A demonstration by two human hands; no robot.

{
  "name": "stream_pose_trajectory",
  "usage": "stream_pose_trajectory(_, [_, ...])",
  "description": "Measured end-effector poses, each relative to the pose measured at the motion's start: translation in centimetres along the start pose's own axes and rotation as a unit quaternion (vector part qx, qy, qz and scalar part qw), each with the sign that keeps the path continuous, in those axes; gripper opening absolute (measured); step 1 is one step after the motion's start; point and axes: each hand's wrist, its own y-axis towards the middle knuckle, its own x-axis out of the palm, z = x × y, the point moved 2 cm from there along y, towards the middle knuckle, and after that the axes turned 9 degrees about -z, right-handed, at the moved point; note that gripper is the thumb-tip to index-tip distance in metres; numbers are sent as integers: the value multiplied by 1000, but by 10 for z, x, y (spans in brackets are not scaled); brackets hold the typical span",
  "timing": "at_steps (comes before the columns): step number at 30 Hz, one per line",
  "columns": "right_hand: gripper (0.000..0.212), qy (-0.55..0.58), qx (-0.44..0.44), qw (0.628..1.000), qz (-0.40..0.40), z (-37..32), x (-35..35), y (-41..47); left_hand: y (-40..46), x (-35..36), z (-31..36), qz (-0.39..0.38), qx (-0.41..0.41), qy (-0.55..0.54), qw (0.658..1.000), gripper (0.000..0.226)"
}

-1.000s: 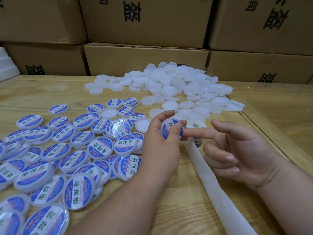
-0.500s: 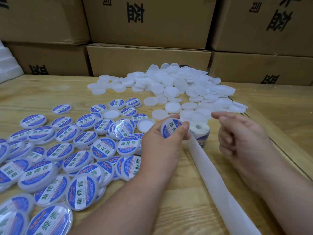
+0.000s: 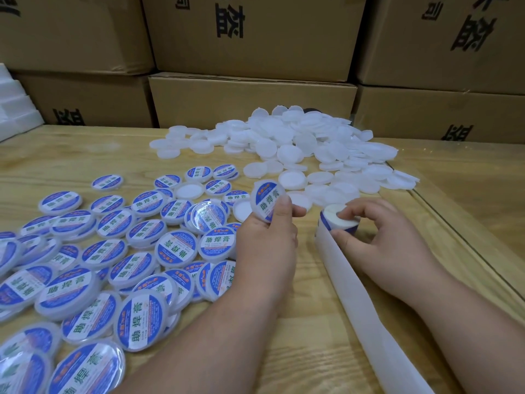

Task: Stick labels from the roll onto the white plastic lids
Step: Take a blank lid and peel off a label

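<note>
My left hand (image 3: 267, 240) pinches a white lid with a blue and white label (image 3: 267, 199), held tilted above the table near its middle. My right hand (image 3: 377, 237) grips the small label roll (image 3: 336, 220), fingers curled over its top and thumb against its side. From the roll a long white backing strip (image 3: 366, 302) trails toward the front edge. A heap of plain white lids (image 3: 298, 146) lies behind the hands.
Several labelled lids (image 3: 113, 251) cover the left half of the wooden table (image 3: 312, 336). Stacked cardboard boxes (image 3: 250, 100) wall off the back. White foam pieces (image 3: 14, 106) sit at far left. A groove runs along the table's right side (image 3: 460, 240).
My right hand moved left and down from open air onto the label roll and closed round it. My left hand lifted the labelled lid slightly and tilted it.
</note>
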Motion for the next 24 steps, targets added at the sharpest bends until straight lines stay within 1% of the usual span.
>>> stream_pose_trajectory(3, [21,-18,19,999,28,0,-4,-1,0,-1,-1,-6,19,3,1000,27])
stream_pose_trajectory(5, [18,-28,46,997,46,1,-8,0,0,-1,1,-14,19,-21,1000,29])
stream_pose_trajectory(7, [17,-35,73,995,59,3,-11,1,1,1,3,-16,4,-65,998,25])
stream_pose_trajectory(9, [18,-34,82,994,67,5,-13,1,3,2,4,-16,-14,-110,994,34])
stream_pose_trajectory(12, [18,-11,60,992,111,7,-14,1,4,1,5,4,-30,-171,985,51])
stream_pose_trajectory(13, [17,2,47,989,137,7,-16,1,4,0,5,16,-29,-187,982,51])
stream_pose_trajectory(15, [18,27,21,982,183,5,-19,-1,4,-2,5,41,-22,-216,975,44])
stream_pose_trajectory(18, [17,80,23,976,199,3,-22,-4,6,-5,5,71,-27,-239,968,38])
stream_pose_trajectory(20, [14,112,32,976,182,1,-23,-7,7,-4,5,71,-34,-216,973,28])
stream_pose_trajectory(21, [16,111,37,979,168,1,-22,-8,6,-2,6,60,-33,-183,981,21])
stream_pose_trajectory(22, [26,98,45,982,153,1,-22,-8,5,0,5,42,-27,-132,990,17])
stream_pose_trajectory(24, [49,68,66,989,116,2,-20,-7,0,7,1,-9,-3,18,1000,19])
